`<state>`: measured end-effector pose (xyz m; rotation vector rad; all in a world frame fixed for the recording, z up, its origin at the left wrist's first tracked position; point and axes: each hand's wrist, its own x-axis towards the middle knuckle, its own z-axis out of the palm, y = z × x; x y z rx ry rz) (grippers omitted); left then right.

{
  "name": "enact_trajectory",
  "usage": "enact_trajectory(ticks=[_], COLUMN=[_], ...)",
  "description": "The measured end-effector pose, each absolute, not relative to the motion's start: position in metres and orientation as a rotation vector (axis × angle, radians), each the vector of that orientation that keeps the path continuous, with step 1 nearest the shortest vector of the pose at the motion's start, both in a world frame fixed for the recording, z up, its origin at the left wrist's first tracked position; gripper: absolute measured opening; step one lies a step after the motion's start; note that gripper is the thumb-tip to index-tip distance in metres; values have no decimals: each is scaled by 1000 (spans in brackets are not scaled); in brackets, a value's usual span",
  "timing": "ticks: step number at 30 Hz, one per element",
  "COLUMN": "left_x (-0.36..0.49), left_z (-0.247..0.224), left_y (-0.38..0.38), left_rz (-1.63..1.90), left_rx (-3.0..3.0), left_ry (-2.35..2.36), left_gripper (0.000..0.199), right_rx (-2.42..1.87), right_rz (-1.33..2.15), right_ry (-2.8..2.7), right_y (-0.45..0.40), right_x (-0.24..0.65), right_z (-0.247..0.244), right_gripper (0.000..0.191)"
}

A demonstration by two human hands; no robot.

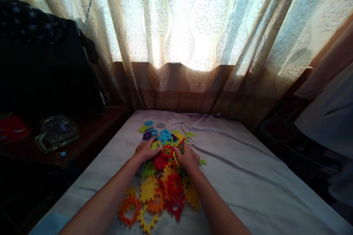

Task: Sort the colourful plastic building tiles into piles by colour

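A heap of plastic toy gear pieces [149, 190] in yellow, orange, red, green, blue and purple spreads over the sheet in front of me. At the heap's left side, my left hand [145, 151] has thumb and fingers closed around a yellow-green gear piece [156, 144]. Across from it, my right hand [189, 157] is closed on a gear piece at the right side, largely hidden by the fingers. Between the two hands lies a red gear ring [167, 151]. Blue gear pieces [164, 136] lie just beyond them.
The pieces rest on a bed-like surface with a pale, wrinkled sheet [237, 176]. A patterned curtain [176, 77] hangs behind it. On the left, a dark table [91, 132] holds a black screen [49, 77] and a clear bag [59, 130]. Cloth [325, 117] hangs at right.
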<state>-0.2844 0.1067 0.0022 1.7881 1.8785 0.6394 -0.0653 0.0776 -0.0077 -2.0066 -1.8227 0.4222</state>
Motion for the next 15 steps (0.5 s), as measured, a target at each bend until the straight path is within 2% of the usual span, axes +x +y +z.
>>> enact_trajectory(ticks=[5,10,12,15], left_x=[-307,-334,-340,-347], left_z=[17,42,49,52], left_y=[93,82,89,117], left_rz=[688,692,684,686], left_rx=[1640,1570,1582,1647], left_ry=[1793,1720,1743,1841], left_gripper=[75,68,68,66], right_rx=[-1724,-1262,-1252,-1529], right_rz=[560,928,892,633], right_ry=[-1720,-1718,-1743,-1763], right_y=[79,90,102,126], right_x=[-71,-69,-66,-58], right_z=[-7,9,19,29], right_gripper=[51,44,42,38])
